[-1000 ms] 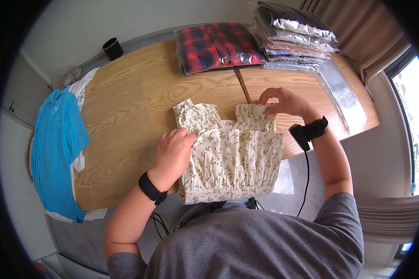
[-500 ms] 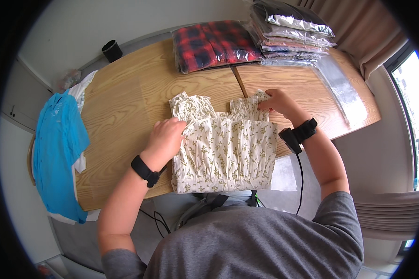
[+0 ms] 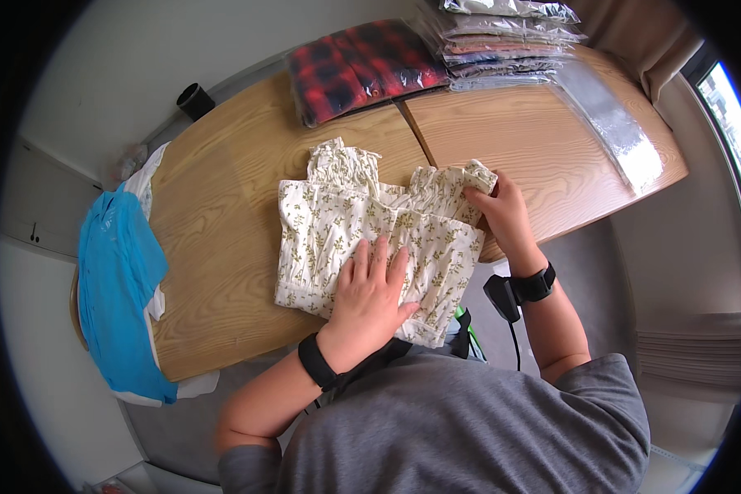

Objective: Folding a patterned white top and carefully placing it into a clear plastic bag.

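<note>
A cream garment [image 3: 313, 239] with a green leaf print lies folded on the table's near edge, its lower corner hanging past it. My left hand [image 3: 366, 292] rests flat on the folded part, fingers spread. At the garment's far right corner, my right hand [image 3: 506, 212] is closed on a gathered sleeve or strap [image 3: 445, 189], with its thumb against the cloth. A second gathered piece [image 3: 343, 167] sticks out past the fold at the far left. Part of the right hand's fingers is hidden behind the cloth.
A bagged red and black plaid shirt [image 3: 362, 70] lies at the back, beside a stack of bagged clothes [image 3: 506, 49]. Clear plastic bags [image 3: 605, 123] lie at the right. Blue shirts [image 3: 119, 288] hang over the left side. A black bin [image 3: 195, 101] stands behind the table [image 3: 214, 206].
My left hand has let go of the garment's left edge and moved right, flat onto its middle. The garment has turned slightly clockwise, while my right hand keeps hold of the right sleeve or strap.
</note>
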Available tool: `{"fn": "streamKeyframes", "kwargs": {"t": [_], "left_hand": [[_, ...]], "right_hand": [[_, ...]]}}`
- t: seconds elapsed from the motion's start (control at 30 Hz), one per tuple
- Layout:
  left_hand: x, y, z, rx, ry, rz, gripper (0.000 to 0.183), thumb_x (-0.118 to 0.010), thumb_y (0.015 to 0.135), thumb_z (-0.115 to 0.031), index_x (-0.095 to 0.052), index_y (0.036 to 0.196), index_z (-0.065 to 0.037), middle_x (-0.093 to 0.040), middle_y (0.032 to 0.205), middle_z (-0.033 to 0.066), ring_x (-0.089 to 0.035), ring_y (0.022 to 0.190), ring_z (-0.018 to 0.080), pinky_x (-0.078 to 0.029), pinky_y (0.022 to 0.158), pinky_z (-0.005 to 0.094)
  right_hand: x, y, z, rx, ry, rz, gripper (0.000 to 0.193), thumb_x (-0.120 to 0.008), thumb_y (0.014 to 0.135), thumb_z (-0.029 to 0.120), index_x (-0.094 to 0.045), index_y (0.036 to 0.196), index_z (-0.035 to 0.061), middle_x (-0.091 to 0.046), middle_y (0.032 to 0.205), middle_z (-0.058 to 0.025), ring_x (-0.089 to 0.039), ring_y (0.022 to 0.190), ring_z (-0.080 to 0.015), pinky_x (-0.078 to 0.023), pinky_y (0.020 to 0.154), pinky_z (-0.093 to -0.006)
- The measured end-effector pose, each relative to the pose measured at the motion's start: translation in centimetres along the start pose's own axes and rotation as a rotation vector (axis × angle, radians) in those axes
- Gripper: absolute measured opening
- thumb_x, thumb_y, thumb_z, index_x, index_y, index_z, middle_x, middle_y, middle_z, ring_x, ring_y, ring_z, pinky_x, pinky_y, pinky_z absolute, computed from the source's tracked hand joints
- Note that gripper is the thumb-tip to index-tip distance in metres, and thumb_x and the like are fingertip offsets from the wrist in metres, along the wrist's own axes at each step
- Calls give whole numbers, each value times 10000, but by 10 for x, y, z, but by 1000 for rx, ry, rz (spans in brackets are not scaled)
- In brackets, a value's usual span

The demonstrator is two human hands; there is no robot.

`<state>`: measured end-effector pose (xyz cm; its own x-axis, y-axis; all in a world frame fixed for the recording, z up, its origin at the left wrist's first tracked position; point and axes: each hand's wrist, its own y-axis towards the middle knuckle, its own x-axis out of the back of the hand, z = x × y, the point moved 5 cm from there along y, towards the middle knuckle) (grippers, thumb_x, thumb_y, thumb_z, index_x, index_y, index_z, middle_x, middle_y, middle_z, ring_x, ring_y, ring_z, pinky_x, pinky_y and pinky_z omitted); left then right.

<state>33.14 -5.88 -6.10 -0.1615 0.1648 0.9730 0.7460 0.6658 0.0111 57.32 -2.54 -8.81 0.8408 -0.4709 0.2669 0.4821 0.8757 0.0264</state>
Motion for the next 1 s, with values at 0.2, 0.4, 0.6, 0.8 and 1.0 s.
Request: {"fn": "streamKeyframes", "kwargs": {"t": [0.2, 0.4, 0.6, 0.8, 1.0], "left_hand": [[4, 17, 3, 11, 72, 118, 565, -597, 871, -188, -402, 1399, -144, -266, 1507, 126, -184, 1400, 366, -155, 1103, 559], [6, 11, -41, 193, 14, -40, 685, -535, 909, -378, -322, 1380, 71, -325, 1431, 273, -271, 1347, 426, -215, 1099, 502], [-25, 20, -63, 386, 68, -186, 847, -655, 812, -423, -289, 1387, 81, -322, 1427, 282, -268, 1351, 417, -220, 1091, 527], [-38, 4, -47, 260, -60, -376, 555, -558, 882, -180, -374, 1360, 35, -373, 1410, 243, -297, 1349, 384, -205, 1101, 522], [-45, -10, -28, 377, -866, -623, 407, -401, 940, -139, -437, 1307, 34, -495, 1294, 227, -462, 1213, 364, -330, 1025, 428]], "right_hand": [[37, -21, -12, 60, 100, -81, 268, -698, 764, 150, -579, 917, -34, -619, 742, -72, -562, 667, -127, -464, 610, -289], [31, -44, -7, 69, -79, -38, 364, -722, 740, 213, -563, 945, -42, -642, 767, -134, -614, 692, -189, -484, 634, -330], [22, -58, -4, 135, 172, -94, 396, -736, 725, 151, -549, 1012, -47, -656, 861, -112, -608, 718, -162, -485, 648, -310], [17, -61, -8, 23, 54, 173, 333, -672, 784, 91, -574, 1085, -10, -652, 870, -88, -590, 754, -116, -489, 712, -284], [6, -78, 13, 559, -122, 85, 510, -575, 748, -42, -536, 1251, 27, -585, 1217, -170, -539, 1135, -351, -430, 952, -381]]}}
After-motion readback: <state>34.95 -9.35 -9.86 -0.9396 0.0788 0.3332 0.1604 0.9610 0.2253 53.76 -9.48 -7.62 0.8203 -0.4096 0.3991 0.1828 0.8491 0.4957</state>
